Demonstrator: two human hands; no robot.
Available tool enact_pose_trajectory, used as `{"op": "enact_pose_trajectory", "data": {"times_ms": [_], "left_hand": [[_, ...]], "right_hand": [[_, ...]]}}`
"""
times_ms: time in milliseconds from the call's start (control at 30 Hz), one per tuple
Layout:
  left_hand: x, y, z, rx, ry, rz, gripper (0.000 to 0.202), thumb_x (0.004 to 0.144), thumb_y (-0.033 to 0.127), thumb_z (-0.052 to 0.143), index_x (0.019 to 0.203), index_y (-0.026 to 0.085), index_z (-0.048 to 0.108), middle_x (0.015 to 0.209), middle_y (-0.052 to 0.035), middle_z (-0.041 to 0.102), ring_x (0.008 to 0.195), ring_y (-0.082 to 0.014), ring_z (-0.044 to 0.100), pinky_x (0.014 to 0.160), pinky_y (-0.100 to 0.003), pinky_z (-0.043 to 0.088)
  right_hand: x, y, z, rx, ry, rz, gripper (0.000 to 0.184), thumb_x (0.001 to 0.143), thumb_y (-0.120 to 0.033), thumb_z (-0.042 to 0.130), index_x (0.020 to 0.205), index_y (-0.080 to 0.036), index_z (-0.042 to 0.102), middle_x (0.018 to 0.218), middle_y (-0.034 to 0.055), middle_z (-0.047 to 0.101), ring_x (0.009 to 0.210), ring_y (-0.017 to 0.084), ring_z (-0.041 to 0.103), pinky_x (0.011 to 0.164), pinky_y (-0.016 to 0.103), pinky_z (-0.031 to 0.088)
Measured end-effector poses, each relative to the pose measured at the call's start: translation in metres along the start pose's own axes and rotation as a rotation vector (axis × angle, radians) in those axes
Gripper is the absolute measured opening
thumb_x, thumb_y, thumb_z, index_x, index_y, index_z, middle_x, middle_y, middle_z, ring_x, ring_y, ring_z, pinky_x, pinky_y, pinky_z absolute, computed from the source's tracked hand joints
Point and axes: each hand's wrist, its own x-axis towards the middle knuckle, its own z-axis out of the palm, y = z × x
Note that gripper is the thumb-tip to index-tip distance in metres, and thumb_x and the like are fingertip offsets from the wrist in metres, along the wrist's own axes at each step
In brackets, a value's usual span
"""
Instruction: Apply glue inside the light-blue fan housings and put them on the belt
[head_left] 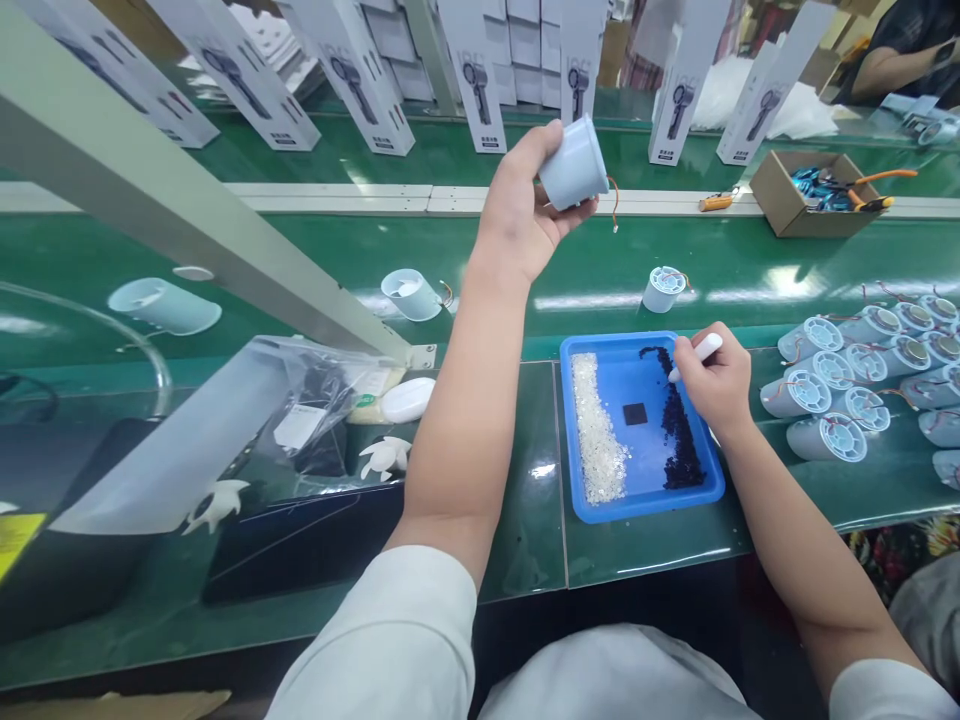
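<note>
My left hand (525,195) is raised over the far part of the bench, closed around a light blue cylindrical fan housing (576,165) with a thin orange wire hanging from it. My right hand (712,380) pinches a white pen-like tool (696,358), its tip down at the black pieces. Those small black pieces (681,450) lie along the right side of a blue tray (581,512). Small whitish pieces (596,440) are heaped along the tray's left side. A dark square (634,414) sits in the tray's middle.
Several more housings (829,437) crowd the right, wires protruding. Single ones stand behind the tray (664,288) and lie left of my arm (412,294). A cardboard box (814,215) holds pliers. A slanted metal post (225,210) crosses the left; printed boxes (480,90) line the back.
</note>
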Motion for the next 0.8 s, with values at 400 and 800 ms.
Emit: {"op": "enact_pose_trajectory", "data": {"times_ms": [400,800], "left_hand": [[0.003,-0.006,0.004,-0.04,-0.051,0.016,0.013,0.095,0.029,0.044,0.089,0.023,0.054,0.088,-0.0051,0.066,0.104,-0.0188,0.063,0.089,-0.032,0.057],[0.002,-0.035,0.013,0.338,-0.13,-0.059,0.015,0.086,0.018,0.054,0.072,0.015,0.056,0.068,0.0003,0.055,0.064,-0.0095,0.054,0.063,-0.022,0.053]], "right_hand": [[-0.006,-0.012,0.0,0.2,-0.182,-0.137,0.03,0.082,-0.022,0.059,0.058,-0.023,0.04,0.057,-0.0036,0.051,0.052,0.011,0.048,0.056,0.027,0.042],[-0.006,-0.013,-0.003,0.401,0.031,0.093,0.021,0.08,-0.041,0.071,0.083,-0.023,0.061,0.076,0.0004,0.068,0.069,0.017,0.068,0.066,0.033,0.055]]}}
